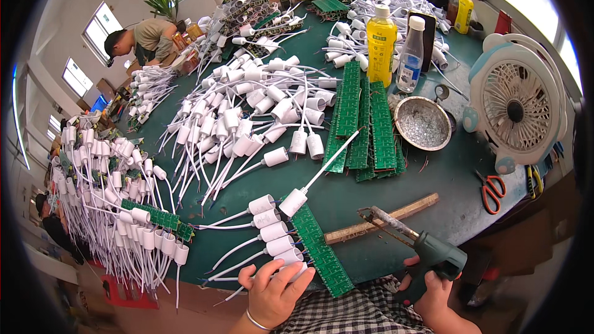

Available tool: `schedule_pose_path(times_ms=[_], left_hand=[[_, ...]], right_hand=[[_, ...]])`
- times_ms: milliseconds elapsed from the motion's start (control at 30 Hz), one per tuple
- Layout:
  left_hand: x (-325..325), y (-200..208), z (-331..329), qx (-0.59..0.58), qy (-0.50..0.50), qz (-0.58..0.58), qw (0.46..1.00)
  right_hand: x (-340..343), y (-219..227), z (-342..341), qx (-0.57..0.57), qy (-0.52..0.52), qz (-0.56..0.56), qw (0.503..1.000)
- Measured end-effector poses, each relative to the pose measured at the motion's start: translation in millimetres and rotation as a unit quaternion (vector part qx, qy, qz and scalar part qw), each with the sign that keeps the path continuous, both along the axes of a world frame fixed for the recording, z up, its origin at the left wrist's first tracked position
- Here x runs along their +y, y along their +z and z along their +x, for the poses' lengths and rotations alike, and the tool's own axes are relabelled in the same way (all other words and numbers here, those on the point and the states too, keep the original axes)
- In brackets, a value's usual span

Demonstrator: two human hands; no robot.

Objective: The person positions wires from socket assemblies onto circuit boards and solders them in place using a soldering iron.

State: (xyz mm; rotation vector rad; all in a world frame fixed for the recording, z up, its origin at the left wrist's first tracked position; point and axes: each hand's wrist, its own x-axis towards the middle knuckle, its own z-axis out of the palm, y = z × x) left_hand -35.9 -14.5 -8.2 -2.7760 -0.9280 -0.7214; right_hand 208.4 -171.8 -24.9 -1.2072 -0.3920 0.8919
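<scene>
My left hand (277,295), with a bangle at its wrist, has its fingers closed on the nearest white lamp holder (296,268). That holder sits at the edge of a green circuit board panel (320,249). Several more white lamp holders (273,231) line the same edge, their white wires trailing left. One white lamp holder (293,202) lies at the panel's far end, its wire pointing up and right. My right hand (432,295) grips a dark green soldering gun (438,256), its tip apart from the panel and over a wooden strip (382,218).
Piles of wired lamp holders (241,108) cover the left and back. Stacked green panels (382,127) lie near a metal bowl (422,123), a yellow bottle (381,46) and a clear bottle (409,55). A fan (516,110) and scissors (492,193) stand right. Two people work beyond.
</scene>
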Motion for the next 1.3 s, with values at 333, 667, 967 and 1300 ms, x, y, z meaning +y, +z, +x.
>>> schedule_pose_path(times_ms=[333,667,967,1300], left_hand=[[30.9,16.8,19.8,-0.118,0.050,-0.024,0.991],[39.8,19.7,41.0,-0.087,-0.169,-0.185,0.964],[72.5,28.6,62.0,-0.086,-0.174,0.024,0.981],[206.9,23.9,50.7,-0.214,0.104,-0.060,0.970]], right_hand=[[-4.3,-12.6,8.0,0.001,-0.096,0.055,0.994],[11.8,11.3,6.9,0.040,-0.049,0.068,0.996],[9.3,9.5,7.4,0.064,-0.049,0.053,0.995],[17.3,12.0,11.7,0.072,-0.077,0.054,0.993]])
